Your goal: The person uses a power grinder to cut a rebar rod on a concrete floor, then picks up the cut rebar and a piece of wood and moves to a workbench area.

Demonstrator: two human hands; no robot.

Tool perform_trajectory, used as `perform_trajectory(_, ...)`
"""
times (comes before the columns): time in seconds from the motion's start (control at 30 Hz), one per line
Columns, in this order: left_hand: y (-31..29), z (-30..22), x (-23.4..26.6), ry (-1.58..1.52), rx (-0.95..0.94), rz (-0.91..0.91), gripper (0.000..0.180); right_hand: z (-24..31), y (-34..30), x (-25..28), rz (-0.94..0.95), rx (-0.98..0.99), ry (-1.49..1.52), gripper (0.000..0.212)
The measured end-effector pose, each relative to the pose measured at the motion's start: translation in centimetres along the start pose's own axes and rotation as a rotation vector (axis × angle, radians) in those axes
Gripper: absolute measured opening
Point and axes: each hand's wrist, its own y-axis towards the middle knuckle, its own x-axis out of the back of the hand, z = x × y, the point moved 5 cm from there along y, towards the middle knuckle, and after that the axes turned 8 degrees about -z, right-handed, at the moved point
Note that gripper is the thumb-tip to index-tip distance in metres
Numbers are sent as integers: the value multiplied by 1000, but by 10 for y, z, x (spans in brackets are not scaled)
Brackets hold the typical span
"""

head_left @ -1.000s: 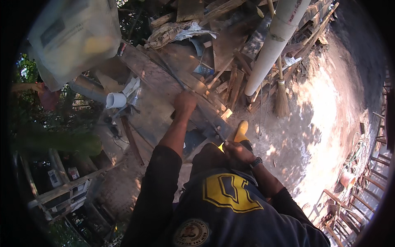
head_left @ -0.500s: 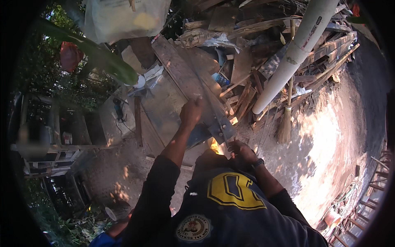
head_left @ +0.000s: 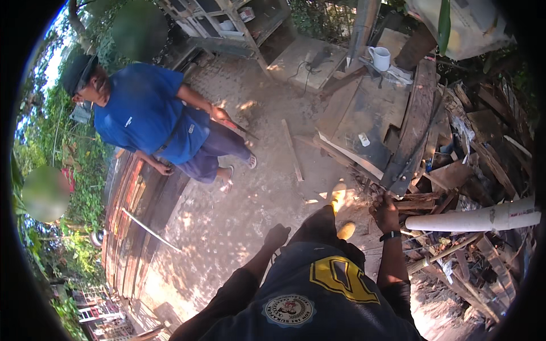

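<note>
My right hand [head_left: 385,214] is closed at the near end of a long, dark, flat tool, like a handsaw [head_left: 401,172]; its fingers partly hide the grip. The tool lies along a worn wooden plank [head_left: 419,108], its far part thin and dark against the wood. My left hand [head_left: 277,235] hangs away from the workbench in a loose fist, with nothing visible in it. Left of the plank is a board top [head_left: 372,111] bearing a small white object [head_left: 364,139]. A white mug [head_left: 379,58] stands at its far end.
At the left stands a person in a blue shirt [head_left: 142,108], one hand on a red-handled tool [head_left: 239,128]. Scrap wood [head_left: 455,176] and a pale pipe [head_left: 472,219] lie at the right. A loose wood strip [head_left: 292,149] is on the ground; stacked planks [head_left: 128,210] lie beyond.
My view has swung left, bringing the person in blue into sight. My left hand has left the plank and dropped back beside my body. My right hand stays at the tool's near end.
</note>
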Motion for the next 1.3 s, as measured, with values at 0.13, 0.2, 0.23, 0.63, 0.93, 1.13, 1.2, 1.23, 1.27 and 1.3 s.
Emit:
perform_trajectory(0.13, -71, 149, -80, -83, 277, -25, 56, -4, 9, 17, 105, 12, -160, 34)
perform_trajectory(0.2, -87, 171, -95, -221, 478, -54, 56, 20, 19, 66, 58, 399, -884, 36)
perform_trajectory(0.23, -109, 187, -102, -276, 572, -56, 56, 6, 12, 63, 29, 238, -753, 34)
perform_trajectory(0.63, -144, 298, -99, -585, 260, -429, 50, -231, -3, 192, 353, -48, -2072, 29)
perform_trajectory(0.93, -211, 556, -193, -730, 852, 36, 54, -461, 9, 14, 660, 648, -2361, 33)
perform_trajectory(1.13, -233, 647, -116, -1537, 1008, -628, 24, -559, 2, -148, 604, 379, -1943, 38)
perform_trajectory(1.2, -252, 670, -114, -1540, 1042, -723, 24, -596, -3, -179, 474, -21, -1889, 37)
perform_trajectory(1.23, -256, 684, -123, -1577, 1077, -744, 27, -620, -9, -198, 412, -218, -1855, 37)
perform_trajectory(1.27, -260, 694, -128, -1607, 1114, -762, 31, -636, -10, -214, 388, -282, -1944, 37)
perform_trajectory(1.3, -264, 706, -128, -1637, 1145, -789, 34, -654, -1, -221, 388, -295, -1990, 36)
